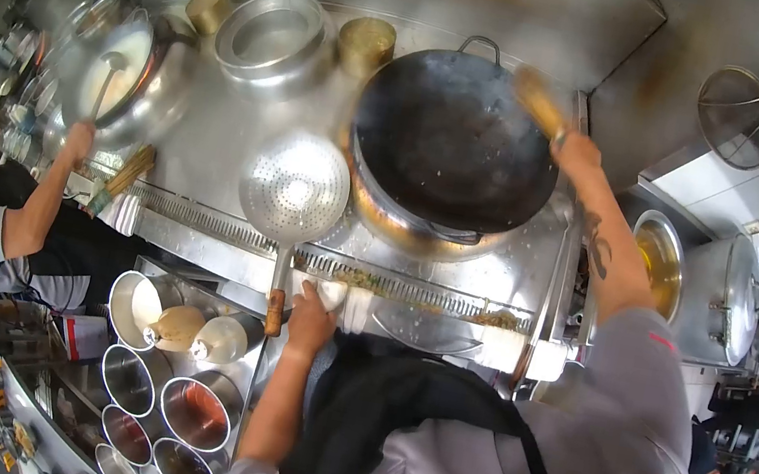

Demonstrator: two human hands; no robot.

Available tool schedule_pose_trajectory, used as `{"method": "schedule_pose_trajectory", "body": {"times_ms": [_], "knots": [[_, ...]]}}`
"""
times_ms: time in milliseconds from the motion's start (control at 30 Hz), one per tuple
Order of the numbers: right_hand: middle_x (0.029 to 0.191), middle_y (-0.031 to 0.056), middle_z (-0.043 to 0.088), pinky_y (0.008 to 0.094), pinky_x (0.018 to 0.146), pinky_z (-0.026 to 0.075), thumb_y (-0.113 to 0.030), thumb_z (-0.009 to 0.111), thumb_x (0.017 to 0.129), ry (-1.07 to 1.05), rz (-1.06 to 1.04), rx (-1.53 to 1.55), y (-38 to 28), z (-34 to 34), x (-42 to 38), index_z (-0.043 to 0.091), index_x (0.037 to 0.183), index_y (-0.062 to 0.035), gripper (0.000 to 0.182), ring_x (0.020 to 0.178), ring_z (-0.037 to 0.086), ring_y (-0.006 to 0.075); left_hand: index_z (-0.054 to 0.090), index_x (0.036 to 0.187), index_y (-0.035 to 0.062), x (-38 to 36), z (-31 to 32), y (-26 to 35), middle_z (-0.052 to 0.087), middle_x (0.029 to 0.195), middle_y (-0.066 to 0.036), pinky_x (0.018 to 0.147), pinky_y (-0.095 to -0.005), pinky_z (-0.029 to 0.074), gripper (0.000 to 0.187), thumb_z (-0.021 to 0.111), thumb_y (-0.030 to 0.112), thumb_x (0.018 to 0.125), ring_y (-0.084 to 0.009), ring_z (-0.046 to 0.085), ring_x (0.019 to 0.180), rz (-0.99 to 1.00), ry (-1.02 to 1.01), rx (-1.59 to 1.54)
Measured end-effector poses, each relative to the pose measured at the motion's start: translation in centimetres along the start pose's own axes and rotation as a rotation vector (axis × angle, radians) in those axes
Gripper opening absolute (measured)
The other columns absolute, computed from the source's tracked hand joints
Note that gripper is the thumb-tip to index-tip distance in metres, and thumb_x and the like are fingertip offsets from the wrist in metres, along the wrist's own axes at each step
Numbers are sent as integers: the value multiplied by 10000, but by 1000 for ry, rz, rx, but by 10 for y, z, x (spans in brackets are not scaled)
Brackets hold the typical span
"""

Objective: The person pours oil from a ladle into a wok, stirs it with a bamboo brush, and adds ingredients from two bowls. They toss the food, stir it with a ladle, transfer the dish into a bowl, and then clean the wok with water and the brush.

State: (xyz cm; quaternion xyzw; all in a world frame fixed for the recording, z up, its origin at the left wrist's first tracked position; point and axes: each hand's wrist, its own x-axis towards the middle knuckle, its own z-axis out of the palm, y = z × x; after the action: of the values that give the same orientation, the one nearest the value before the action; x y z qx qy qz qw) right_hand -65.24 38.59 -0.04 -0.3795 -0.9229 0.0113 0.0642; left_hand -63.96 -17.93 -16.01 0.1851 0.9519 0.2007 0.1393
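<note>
A dark wok (458, 139) sits on the burner in front of me, its inside wet with a few small bits. My right hand (577, 158) is closed around a bamboo wok brush (539, 103), held above the wok's right rim and slightly blurred. Down at the stove's front edge, my left hand (313, 315) has its fingers bent against a white cloth (330, 293). Just left of that hand, a large perforated strainer (295, 186) lies on the steel top with its wooden-ended handle over the front edge.
Left, another person's hand (80, 140) holds a ladle (108, 83) over a pot. Another bamboo brush (123, 180) lies nearby. A steel pot (273, 36) stands at the back. Seasoning containers (196, 413) sit lower left. A bowl of oil (657, 266) is at right.
</note>
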Motion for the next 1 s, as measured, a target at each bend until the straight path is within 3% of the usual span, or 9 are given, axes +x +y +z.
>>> {"method": "schedule_pose_trajectory", "body": {"times_ms": [133, 300, 333, 400, 533, 667, 767, 867, 1000], "knots": [[888, 185, 691, 432, 728, 519, -365, 592, 861, 145, 134, 621, -31, 9, 35, 655, 1034, -66, 351, 842, 672, 351, 238, 1371, -155, -1, -7, 6, 502, 1070, -326, 763, -450, 529, 790, 629, 193, 779, -443, 603, 900, -26, -23, 42], [757, 152, 673, 399, 631, 522, -337, 716, 779, -617, -387, 625, -134, 50, -58, 663, 998, -63, 355, 681, 665, 258, 229, 1385, -136, 2, -11, 13, 496, 1086, -324, 782, -454, 523, 778, 612, 194, 794, -446, 594, 917, -81, -51, 21], [851, 156, 685, 382, 707, 520, -357, 683, 793, -737, -271, 520, -152, 3, -102, 656, 978, -54, 356, 752, 657, 272, 229, 1385, -136, 4, -10, 13, 496, 1086, -324, 782, -454, 523, 778, 612, 194, 794, -446, 594, 917, -85, -51, 16], [919, 170, 684, 375, 750, 524, -394, 684, 812, -706, -619, 615, -111, -3, -122, 654, 1105, -87, 426, 791, 660, 278, 232, 1384, -136, 0, -9, 10, 494, 1089, -324, 807, -452, 515, 772, 607, 188, 791, -450, 578, 952, -52, 56, -21], [964, 186, 684, 421, 747, 538, -353, 676, 778, -369, -165, -150, -7, -20, -39, 673, 1007, -41, 386, 850, 675, 340, 233, 1377, -138, 6, 1, 5, 493, 1086, -324, 814, -451, 510, 768, 606, 171, 780, -452, 560, 988, -99, 14, -18], [898, 203, 682, 475, 749, 521, -349, 580, 864, 195, -30, 183, -34, -14, 21, 645, 1025, -51, 345, 838, 662, 385, 233, 1375, -137, 1, -5, 13, 499, 1074, -318, 804, -451, 515, 780, 616, 170, 769, -449, 571, 966, -74, 54, -7], [833, 180, 689, 430, 696, 526, -332, 683, 786, -168, -31, 634, -105, 39, 1, 648, 1031, -47, 377, 758, 676, 336, 238, 1379, -126, 3, -4, 14, 512, 1057, -302, 788, -455, 521, 813, 638, 204, 754, -438, 585, 938, -61, 17, 36], [812, 176, 690, 415, 693, 530, -345, 691, 770, -361, -418, 597, -158, 72, -54, 669, 1031, -83, 371, 749, 677, 347, 246, 1385, -110, 3, -14, 17, 524, 1042, -283, 769, -461, 525, 872, 678, 271, 730, -427, 595, 917, -103, -67, 72], [937, 171, 691, 451, 775, 526, -454, 627, 827, -273, -373, 141, -95, 58, -76, 588, 1213, -101, 524, 881, 675, 344, 247, 1394, -98, -8, -15, 8, 526, 1067, -275, 800, -460, 515, 957, 723, 351, 695, -433, 587, 939, -85, -38, 80]]}}
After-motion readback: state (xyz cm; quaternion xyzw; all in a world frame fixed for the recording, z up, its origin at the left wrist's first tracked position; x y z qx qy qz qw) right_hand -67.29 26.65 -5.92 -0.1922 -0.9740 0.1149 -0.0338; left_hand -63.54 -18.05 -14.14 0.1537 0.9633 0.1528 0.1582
